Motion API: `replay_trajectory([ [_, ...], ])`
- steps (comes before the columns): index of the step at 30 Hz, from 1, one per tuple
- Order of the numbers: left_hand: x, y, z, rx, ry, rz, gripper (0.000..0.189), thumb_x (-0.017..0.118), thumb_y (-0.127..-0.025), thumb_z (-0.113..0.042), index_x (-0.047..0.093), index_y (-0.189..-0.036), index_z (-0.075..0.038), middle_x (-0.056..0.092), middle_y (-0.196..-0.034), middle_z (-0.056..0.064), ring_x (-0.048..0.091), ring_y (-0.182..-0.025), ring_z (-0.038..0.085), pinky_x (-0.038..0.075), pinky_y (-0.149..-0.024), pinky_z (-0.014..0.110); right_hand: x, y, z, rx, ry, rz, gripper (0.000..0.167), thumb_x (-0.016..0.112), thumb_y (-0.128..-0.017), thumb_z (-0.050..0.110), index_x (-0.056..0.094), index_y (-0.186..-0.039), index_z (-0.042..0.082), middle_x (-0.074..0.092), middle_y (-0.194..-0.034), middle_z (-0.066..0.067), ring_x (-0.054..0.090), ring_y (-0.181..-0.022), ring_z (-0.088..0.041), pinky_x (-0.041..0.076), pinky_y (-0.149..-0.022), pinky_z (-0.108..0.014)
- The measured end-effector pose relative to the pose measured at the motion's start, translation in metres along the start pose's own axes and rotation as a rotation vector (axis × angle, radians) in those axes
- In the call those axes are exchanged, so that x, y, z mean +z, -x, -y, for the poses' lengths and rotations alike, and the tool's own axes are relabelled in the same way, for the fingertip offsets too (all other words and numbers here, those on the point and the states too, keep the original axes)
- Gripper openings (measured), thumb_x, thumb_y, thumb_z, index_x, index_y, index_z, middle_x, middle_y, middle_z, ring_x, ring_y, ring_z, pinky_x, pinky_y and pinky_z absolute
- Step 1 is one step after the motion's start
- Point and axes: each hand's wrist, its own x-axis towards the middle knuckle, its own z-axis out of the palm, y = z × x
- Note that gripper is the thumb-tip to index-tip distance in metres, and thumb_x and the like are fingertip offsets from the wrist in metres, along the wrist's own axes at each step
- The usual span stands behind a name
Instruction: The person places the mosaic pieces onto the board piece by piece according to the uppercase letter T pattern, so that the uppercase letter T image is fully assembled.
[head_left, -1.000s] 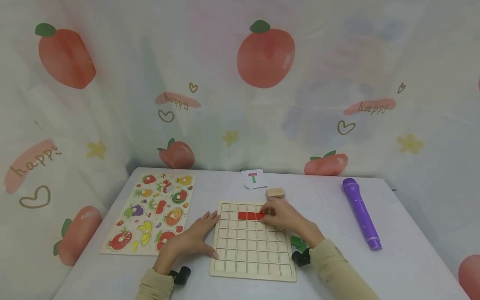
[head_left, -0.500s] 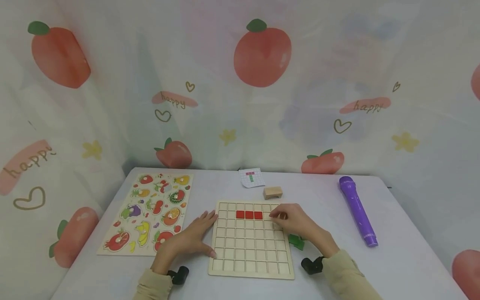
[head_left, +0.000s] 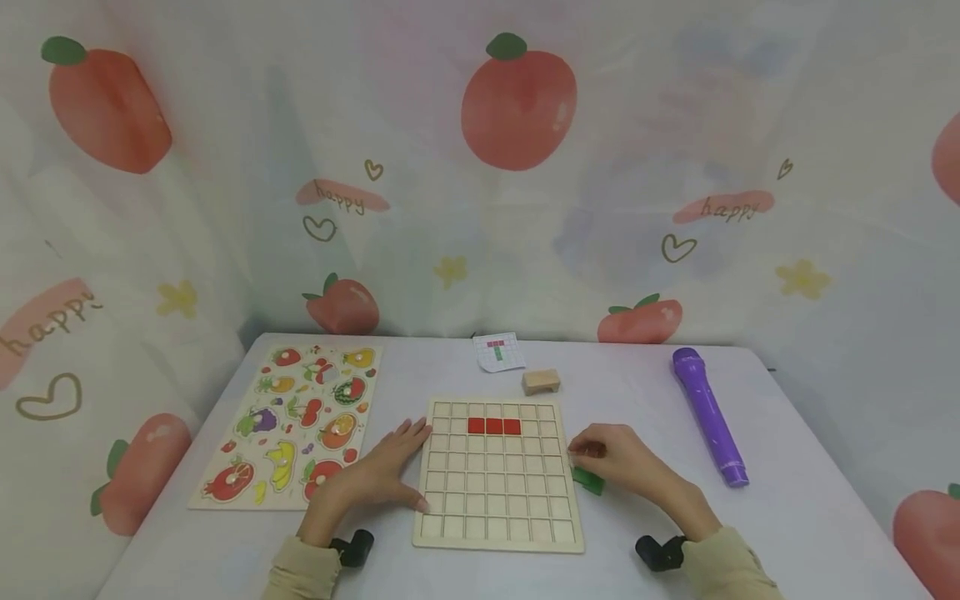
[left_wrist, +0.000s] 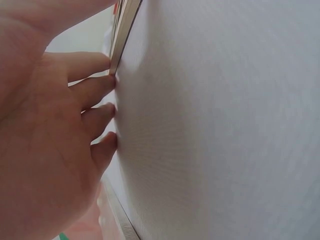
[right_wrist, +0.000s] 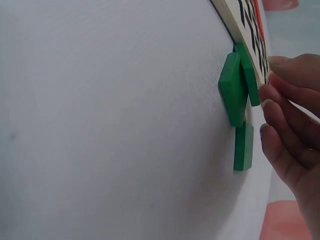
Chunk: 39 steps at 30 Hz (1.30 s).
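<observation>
once my right hand [head_left: 619,458], loose and empty, neared green tiles [right_wrist: 233,95] at the board's [head_left: 497,483] 3 o'clock, 3 red tiles [head_left: 494,427] looked settled.

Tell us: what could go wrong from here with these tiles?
The green tiles lie bunched beside the grid board, so the right-hand fingers might nudge one while lifting another. The left-hand fingers touch the board's left edge, so a bump could turn it and jostle the red tiles.
</observation>
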Motion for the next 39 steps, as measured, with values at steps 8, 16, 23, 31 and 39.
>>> replay_trajectory([
  [8, -0.001, 0.0, 0.003, 0.027, -0.004, -0.001, 0.115, 0.093, -0.072, -0.034, 0.028, -0.162, -0.003, 0.018, -0.172, 0.014, 0.008, -0.16, 0.037, 0.011, -0.13, 0.058, -0.002, 0.012, -0.009, -0.017, -0.042, 0.026, 0.026, 0.086, -0.083, 0.023, 0.076, -0.1, 0.006, 0.069, -0.086, 0.007, 0.057, -0.074, 0.0, 0.053, -0.065, -0.02],
  [16, -0.001, 0.001, 0.005, 0.047, 0.013, -0.002, 0.115, 0.093, -0.072, -0.036, 0.028, -0.162, -0.003, 0.018, -0.172, 0.014, 0.007, -0.16, 0.038, 0.01, -0.13, 0.059, -0.003, 0.014, -0.005, 0.016, -0.004, 0.069, 0.032, 0.088, -0.08, 0.027, 0.075, -0.101, 0.008, 0.065, -0.088, 0.007, 0.057, -0.078, -0.005, 0.052, -0.068, -0.022],
  [23, -0.001, 0.002, 0.005, 0.045, 0.019, -0.006, 0.116, 0.093, -0.072, -0.037, 0.028, -0.162, -0.004, 0.017, -0.172, 0.013, 0.007, -0.16, 0.039, 0.01, -0.13, 0.06, -0.001, 0.014, -0.004, 0.038, -0.007, 0.078, 0.023, 0.087, -0.081, 0.018, 0.075, -0.098, 0.009, 0.063, -0.086, 0.007, 0.055, -0.077, -0.005, 0.05, -0.066, -0.021],
  [31, -0.001, 0.001, 0.005, 0.04, 0.013, -0.01, 0.115, 0.093, -0.072, -0.035, 0.029, -0.162, -0.003, 0.018, -0.172, 0.013, 0.008, -0.16, 0.038, 0.01, -0.13, 0.059, -0.001, 0.012, -0.005, 0.017, -0.009, 0.057, 0.022, 0.086, -0.081, 0.019, 0.076, -0.099, 0.01, 0.066, -0.087, 0.008, 0.058, -0.078, -0.006, 0.053, -0.067, -0.022],
  [39, 0.0, -0.001, 0.008, 0.037, 0.005, 0.0, 0.113, 0.092, -0.074, -0.036, 0.029, -0.162, -0.005, 0.018, -0.172, 0.011, 0.007, -0.161, 0.036, 0.011, -0.13, 0.058, 0.002, 0.006, -0.003, -0.025, -0.018, 0.002, 0.025, 0.086, -0.082, 0.02, 0.075, -0.102, 0.01, 0.067, -0.089, 0.007, 0.058, -0.079, -0.008, 0.053, -0.068, -0.023],
])
